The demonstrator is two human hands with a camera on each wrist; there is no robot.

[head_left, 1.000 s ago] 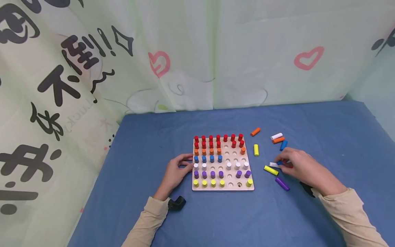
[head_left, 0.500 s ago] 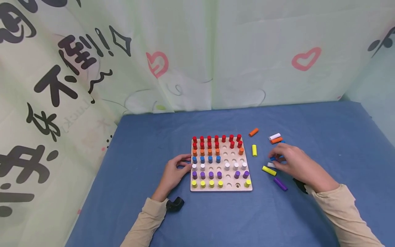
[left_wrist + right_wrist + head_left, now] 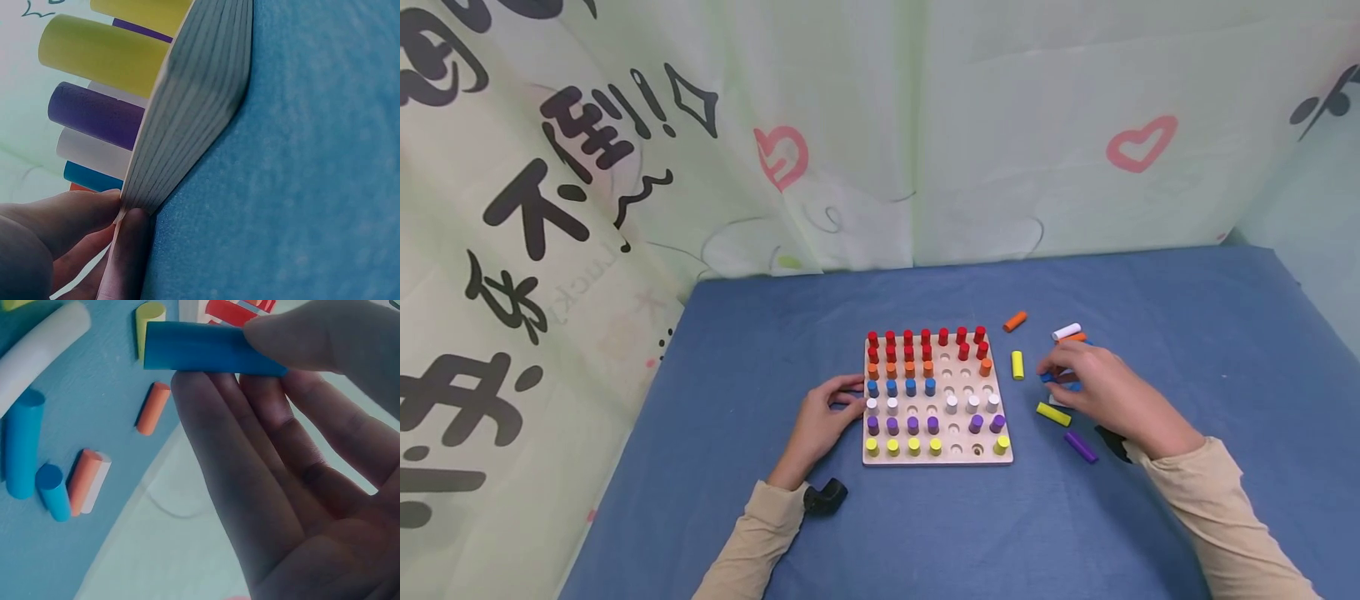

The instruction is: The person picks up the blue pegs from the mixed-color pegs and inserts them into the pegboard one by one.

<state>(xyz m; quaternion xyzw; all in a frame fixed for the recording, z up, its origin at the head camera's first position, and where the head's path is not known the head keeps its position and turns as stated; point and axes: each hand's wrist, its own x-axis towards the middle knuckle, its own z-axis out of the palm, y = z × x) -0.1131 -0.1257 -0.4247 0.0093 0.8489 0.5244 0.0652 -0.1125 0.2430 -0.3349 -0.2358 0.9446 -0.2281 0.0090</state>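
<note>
A wooden pegboard (image 3: 943,454) lies on the blue cloth, with red, orange, blue, white, purple and yellow pegs standing upright in rows and several bare holes toward its right half. My left hand (image 3: 826,423) holds the board's left edge beside the white row; in the left wrist view its thumb and fingertips sit against that edge. To the right of the board, my right hand (image 3: 1105,390) pinches a blue peg (image 3: 194,349) between thumb and fingers, the peg lying crosswise. Below that hand, a white peg (image 3: 1060,402) and another blue peg are partly hidden.
Loose pegs lie around my right hand: a yellow peg (image 3: 1053,414), a purple peg (image 3: 1081,447), another yellow peg (image 3: 1017,365), an orange peg (image 3: 1015,321) and a white peg (image 3: 1066,331). A printed curtain (image 3: 1015,167) hangs behind the table.
My right hand has shifted left, toward the board, carrying the blue peg away from the loose pegs. The left hand stays at the board's edge. The head view has swung slightly.
</note>
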